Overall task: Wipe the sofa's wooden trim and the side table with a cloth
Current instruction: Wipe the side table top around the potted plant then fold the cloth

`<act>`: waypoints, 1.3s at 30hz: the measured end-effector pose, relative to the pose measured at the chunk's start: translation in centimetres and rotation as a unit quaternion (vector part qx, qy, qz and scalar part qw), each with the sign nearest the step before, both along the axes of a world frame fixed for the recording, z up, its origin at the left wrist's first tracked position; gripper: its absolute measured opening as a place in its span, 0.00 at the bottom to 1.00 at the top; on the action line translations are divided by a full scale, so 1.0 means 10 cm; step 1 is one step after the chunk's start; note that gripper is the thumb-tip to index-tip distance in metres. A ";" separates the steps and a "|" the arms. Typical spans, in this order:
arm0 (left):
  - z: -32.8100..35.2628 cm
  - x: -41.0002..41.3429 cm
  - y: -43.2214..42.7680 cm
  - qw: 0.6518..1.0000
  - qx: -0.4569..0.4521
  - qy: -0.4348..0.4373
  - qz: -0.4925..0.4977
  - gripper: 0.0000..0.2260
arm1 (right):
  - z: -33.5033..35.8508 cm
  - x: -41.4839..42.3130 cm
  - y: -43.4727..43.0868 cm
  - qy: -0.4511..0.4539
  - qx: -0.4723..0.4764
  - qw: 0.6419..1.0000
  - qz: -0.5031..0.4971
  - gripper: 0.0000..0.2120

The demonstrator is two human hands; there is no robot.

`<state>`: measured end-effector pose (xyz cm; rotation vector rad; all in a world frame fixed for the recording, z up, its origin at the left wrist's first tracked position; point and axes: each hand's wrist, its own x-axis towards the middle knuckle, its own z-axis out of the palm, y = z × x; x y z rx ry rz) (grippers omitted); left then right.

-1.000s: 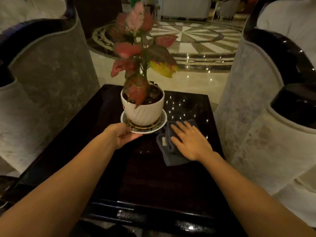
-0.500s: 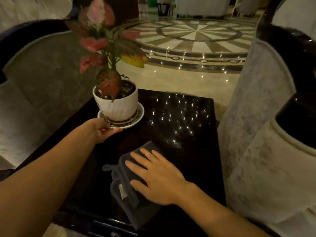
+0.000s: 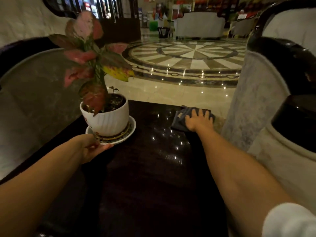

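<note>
The cloth [image 3: 182, 119] is pressed flat on the side table [image 3: 153, 168] under the right hand [image 3: 198, 121], at the far right corner of the top. The fingers [image 3: 202, 114] are spread and extended over the cloth; nothing is gripped, the cloth being held only by downward pressure of the palm. Part of the cloth projects to the left of the hand and a little shows beyond the fingertips.

The left hand [image 3: 93, 147] is placed at the near edge of the saucer [image 3: 119, 140] that carries the white plant pot [image 3: 106, 119]. The fingers are curled loosely under or against the saucer rim; whether the rim is actually pinched cannot be told. The pot stands upright, just ahead of the left hand and well to the left of the right hand.

The step in hand is judged to be wiping of the table top, with the plant steadied or shifted aside.

Procedure recommended:
- Even palm pressure is to be maintained so that the cloth does not bunch.
- The far edge is to be followed without the cloth being pushed off the corner.
- Strokes are to be overlapped back toward the body.
- The saucer is to be kept level, as the tall plant could tip.
- The area under the saucer is to be wiped once the pot has been moved.
</note>
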<state>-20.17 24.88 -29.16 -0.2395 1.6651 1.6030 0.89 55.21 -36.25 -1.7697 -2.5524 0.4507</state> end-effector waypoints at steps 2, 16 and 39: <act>0.05 0.02 0.01 1.000 0.003 -0.004 0.005 0.20 | 0.05 -0.08 -0.15 -0.031 0.028 0.997 0.060 0.31; -0.02 -0.08 -0.05 1.000 0.000 0.017 -0.023 0.20 | 0.11 -0.30 -0.24 0.004 0.059 0.970 0.236 0.29; -0.18 -0.26 -0.01 0.998 -0.025 0.026 -0.045 0.22 | 0.29 -0.78 -1.09 0.046 0.066 0.944 0.319 0.31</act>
